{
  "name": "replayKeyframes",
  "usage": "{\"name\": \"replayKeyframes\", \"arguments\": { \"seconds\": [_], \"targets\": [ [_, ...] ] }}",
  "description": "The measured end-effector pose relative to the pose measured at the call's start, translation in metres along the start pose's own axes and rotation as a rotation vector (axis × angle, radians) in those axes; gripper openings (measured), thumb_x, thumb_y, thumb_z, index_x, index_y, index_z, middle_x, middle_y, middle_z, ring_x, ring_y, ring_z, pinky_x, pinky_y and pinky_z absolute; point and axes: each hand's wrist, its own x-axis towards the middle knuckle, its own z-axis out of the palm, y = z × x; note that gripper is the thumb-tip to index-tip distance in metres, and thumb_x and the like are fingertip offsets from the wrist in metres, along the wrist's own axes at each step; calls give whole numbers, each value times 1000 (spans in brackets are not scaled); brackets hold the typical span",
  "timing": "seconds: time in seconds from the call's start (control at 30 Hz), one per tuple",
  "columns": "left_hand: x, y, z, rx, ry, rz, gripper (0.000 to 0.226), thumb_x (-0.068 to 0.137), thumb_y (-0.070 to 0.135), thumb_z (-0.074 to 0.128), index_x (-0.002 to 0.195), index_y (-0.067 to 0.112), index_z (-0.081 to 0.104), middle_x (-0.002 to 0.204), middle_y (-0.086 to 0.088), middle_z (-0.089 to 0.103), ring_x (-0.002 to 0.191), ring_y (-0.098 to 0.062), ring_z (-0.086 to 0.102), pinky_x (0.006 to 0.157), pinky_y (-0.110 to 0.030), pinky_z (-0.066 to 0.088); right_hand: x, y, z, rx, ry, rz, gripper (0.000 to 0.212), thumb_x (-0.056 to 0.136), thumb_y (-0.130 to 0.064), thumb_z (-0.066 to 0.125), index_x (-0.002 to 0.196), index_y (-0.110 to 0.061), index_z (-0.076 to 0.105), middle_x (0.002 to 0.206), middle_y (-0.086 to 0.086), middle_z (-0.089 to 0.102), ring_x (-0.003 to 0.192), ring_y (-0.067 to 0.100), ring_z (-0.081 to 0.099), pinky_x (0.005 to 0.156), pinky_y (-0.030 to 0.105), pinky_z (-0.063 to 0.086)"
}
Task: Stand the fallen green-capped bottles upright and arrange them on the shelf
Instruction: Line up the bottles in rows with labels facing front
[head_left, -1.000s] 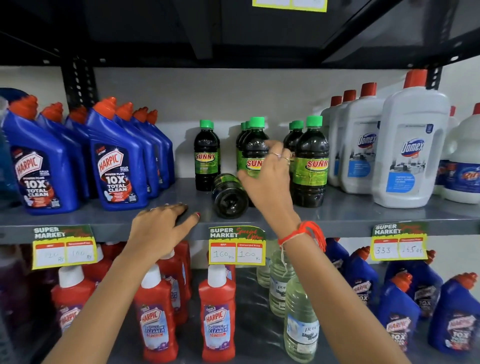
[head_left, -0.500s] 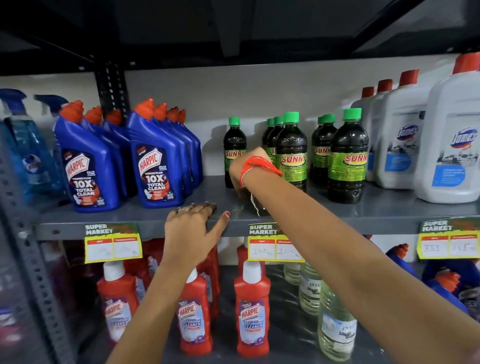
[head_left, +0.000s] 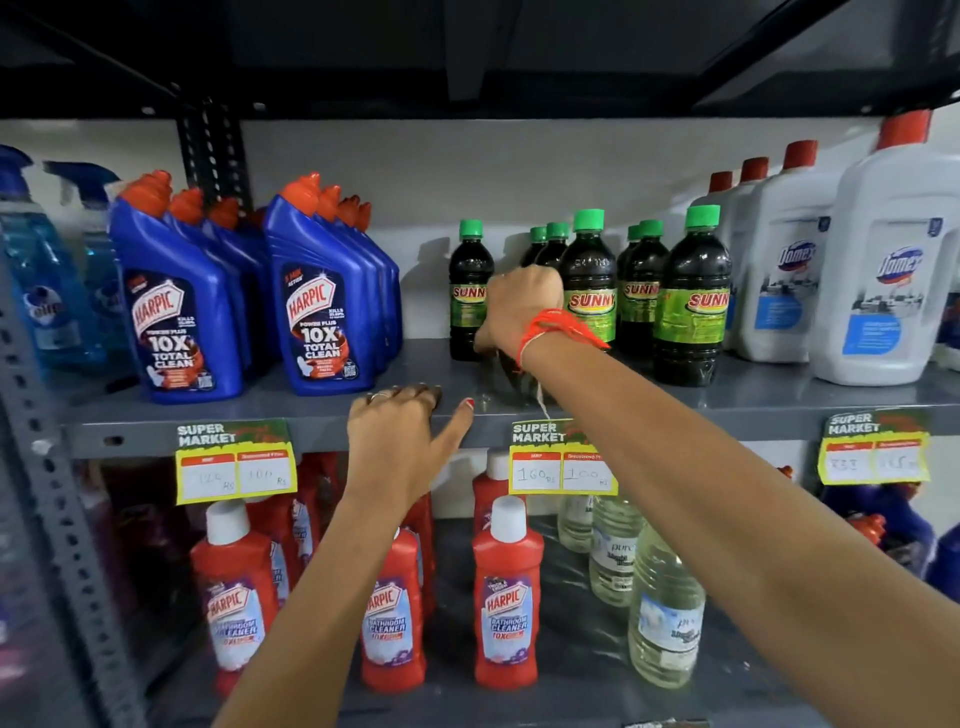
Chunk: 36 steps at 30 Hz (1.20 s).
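The right hand (head_left: 522, 306) reached across the grey shelf (head_left: 769, 400) and covered the fallen bottle (head_left: 501, 371), which lay just in front of the standing green-capped bottles (head_left: 691, 301). Only a dark sliver of that fallen bottle showed below the wrist, so its long axis seemed to run front to back, with one end toward the shelf's front edge, but which end held the cap could not be told. The fingers curled down over it, away from the camera, and whether the grip was clamped on the bottle or merely resting could not be told. A red thread bracelet (head_left: 558, 327) circled that wrist.

The left hand (head_left: 402, 434) lay palm down on the shelf's front lip, fingers spread flat and thumb stretched toward the right, holding nothing.

The upright bottles stood caps up in short rows from front to back: a single one (head_left: 469, 291) at the left, then two rows to its right. White jugs with red caps (head_left: 883, 260) stood to the right of them, and blue toilet-cleaner bottles (head_left: 322, 296) stood to the left, well apart from the lone bottle. Yellow price tags (head_left: 236, 473) hung from the shelf edge. Red cleaner bottles (head_left: 506, 597) and clear bottles (head_left: 665, 613) stood on the shelf below.
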Motion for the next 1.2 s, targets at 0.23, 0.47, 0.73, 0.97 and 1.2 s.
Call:
{"name": "replayKeyframes", "arguments": {
  "seconds": [0.23,0.47,0.73,0.97,1.2],
  "targets": [
    [-1,0,4,-20,27,14,59,82,55,36,94,12,74,95,-7,74,86,-25,68,78,-37,46,-13,22,-12,679,436,78,94,63,-45,77,133,-5,28,92,11,67,87,36,66,63,32,41],
    [-2,1,5,-1,61,2,55,83,53,38,88,13,75,85,-4,75,78,-21,67,72,-35,44,-15,12,16,1063,442,48,80,56,-38,80,117,-10,36,88,4,62,89,36,66,77,40,53],
    [-1,1,8,-4,73,-11,53,82,53,39,87,14,75,87,-3,75,81,-22,67,72,-35,43,-12,18,30,1182,333,22,78,64,-33,79,125,-11,35,80,-8,52,78,21,56,68,24,41],
    [0,2,9,-20,80,-21,54,81,53,38,88,14,75,89,-4,75,81,-23,67,73,-37,44,-20,12,39,848,330,68,96,58,-50,80,126,-3,32,108,15,63,101,32,63,77,35,51],
    [-1,2,9,-29,81,-19,57,82,54,36,91,14,75,90,-3,75,82,-21,66,75,-36,44,-9,19,49,1405,2,175,76,71,-27,78,129,-3,34,104,0,50,104,20,54,81,19,38]
  ]
}}
